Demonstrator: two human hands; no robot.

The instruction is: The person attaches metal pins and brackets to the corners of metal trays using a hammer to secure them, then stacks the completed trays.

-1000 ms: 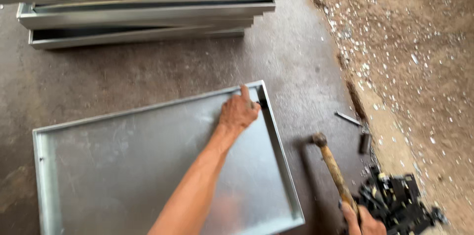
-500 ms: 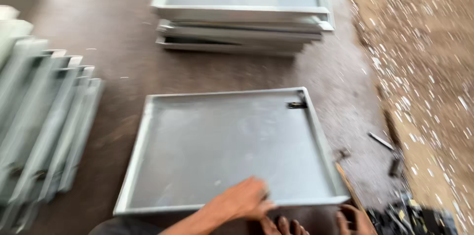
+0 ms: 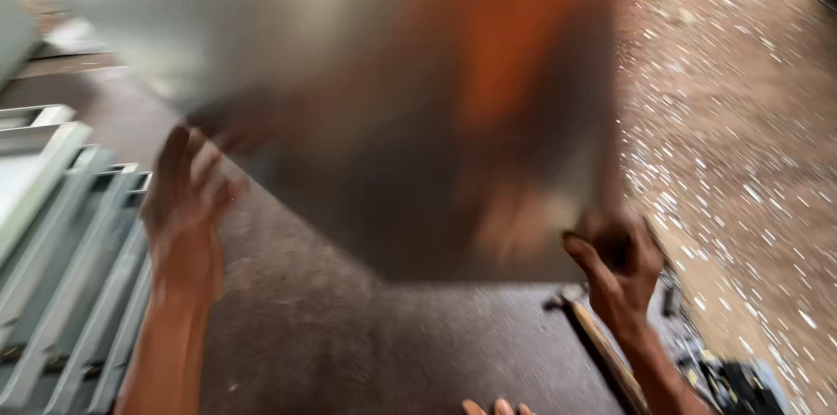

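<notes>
Both hands hold a large galvanised sheet-metal tray (image 3: pixel 392 119) lifted off the dark floor (image 3: pixel 349 336) and tilted up toward the camera, heavily blurred. The left hand (image 3: pixel 183 206) is at the tray's lower left edge with its fingers spread and curled against the metal; the right hand (image 3: pixel 619 262) grips the lower right corner, fingers closed around the rim. The tray looks stiff but thin, probably light for its size and inclined to flex or wobble, with folded edges that may be sharp, so the rims at opposite sides are the sensible places to hold it. A row of similar trays (image 3: pixel 61 275) leans on edge at the left. A wooden-handled hammer (image 3: pixel 602 345) lies on the floor below the right hand, beside dark small parts (image 3: pixel 741 380). Toes (image 3: pixel 497 406) show at the bottom edge.
</notes>
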